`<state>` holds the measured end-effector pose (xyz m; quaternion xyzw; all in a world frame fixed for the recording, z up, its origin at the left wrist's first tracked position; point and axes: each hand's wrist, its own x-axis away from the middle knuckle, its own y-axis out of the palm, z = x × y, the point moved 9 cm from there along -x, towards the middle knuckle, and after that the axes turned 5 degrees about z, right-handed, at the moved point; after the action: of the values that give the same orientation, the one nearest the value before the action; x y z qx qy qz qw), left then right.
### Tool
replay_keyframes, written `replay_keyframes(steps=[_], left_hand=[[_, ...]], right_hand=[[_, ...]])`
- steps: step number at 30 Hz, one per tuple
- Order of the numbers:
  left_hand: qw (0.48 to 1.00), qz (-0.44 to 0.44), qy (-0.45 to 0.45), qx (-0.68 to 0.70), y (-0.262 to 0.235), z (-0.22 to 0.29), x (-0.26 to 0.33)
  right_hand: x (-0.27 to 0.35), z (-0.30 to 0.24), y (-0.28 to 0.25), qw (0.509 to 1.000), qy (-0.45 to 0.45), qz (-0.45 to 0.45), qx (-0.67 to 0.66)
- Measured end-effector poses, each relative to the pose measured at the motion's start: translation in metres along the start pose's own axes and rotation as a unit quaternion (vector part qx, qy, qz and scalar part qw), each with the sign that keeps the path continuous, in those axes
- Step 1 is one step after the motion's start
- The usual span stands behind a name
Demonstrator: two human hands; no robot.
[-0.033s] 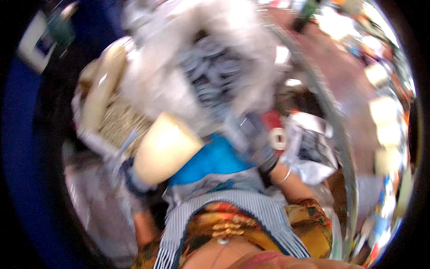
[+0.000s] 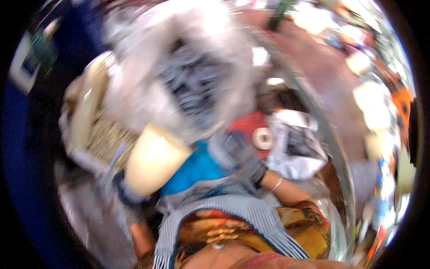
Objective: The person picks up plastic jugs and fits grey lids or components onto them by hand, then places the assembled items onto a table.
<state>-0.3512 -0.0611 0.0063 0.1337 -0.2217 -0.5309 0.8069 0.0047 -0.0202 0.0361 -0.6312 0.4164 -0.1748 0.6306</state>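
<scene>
Nearest to us, below the hands, we saw a grey-and-white striped garment [image 2: 268,219] over a patterned yellow-brown sleeve [image 2: 309,231], and just beyond it a blue cloth [image 2: 195,168] spread across the lap. The left hand [image 2: 131,195], in a dark glove, held the curved cream piece [image 2: 156,157] by its lower end; the piece tilted up from the glove, its wide end over the blue cloth's left edge. Those fingers were mostly hidden behind it. A thin blue-grey strip [image 2: 117,154] stood next to that hand, though we could not tell whether it was gripped.

The right hand [image 2: 237,157], in a grey glove, lay over the blue cloth's right side, apart from the cream piece. Blur smeared its fingers, so we could not tell whether they were spread, closed or holding something.

Farther out, a sack [image 2: 80,162] on the left held tan, shredded-looking stuff and a long cream form [image 2: 87,105]. To the right we made out a red thing [image 2: 244,125] with a white ring [image 2: 262,138] on it, near a small white bag [image 2: 282,157] with dark contents. Beyond the hands, a large whitish bag [image 2: 134,85] surrounded a heap of grey pieces [image 2: 197,83], too blurred to identify. At far right, cream blocks [image 2: 374,107] stood among bright clutter, cut off by the lens's dark rim.
</scene>
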Motion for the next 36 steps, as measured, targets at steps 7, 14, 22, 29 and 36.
replay_keyframes(steps=[7, 14, 22, 29, 36], left_hand=[[0.903, -0.118, 0.178, -0.373, 0.105, 0.005, -0.014], [0.893, -0.073, 0.208, -0.392, 0.09, 0.027, 0.024], [0.997, -0.068, -0.013, -0.034, 0.067, 0.001, 0.053], [0.992, -0.086, -0.093, 0.02, 0.078, -0.011, 0.041], [0.982, -0.075, 0.003, -0.172, 0.105, 0.027, 0.041]], right_hand=[[0.079, 0.023, 0.007, 0.922, 0.267, 0.071, -0.272], [0.072, 0.053, 0.011, 0.88, 0.329, 0.059, -0.336], [0.005, -0.012, -0.104, 0.847, 0.155, 0.232, -0.452], [0.012, -0.032, -0.114, 0.881, 0.078, 0.26, -0.387], [0.026, -0.015, -0.082, 0.862, 0.127, 0.266, -0.411]])
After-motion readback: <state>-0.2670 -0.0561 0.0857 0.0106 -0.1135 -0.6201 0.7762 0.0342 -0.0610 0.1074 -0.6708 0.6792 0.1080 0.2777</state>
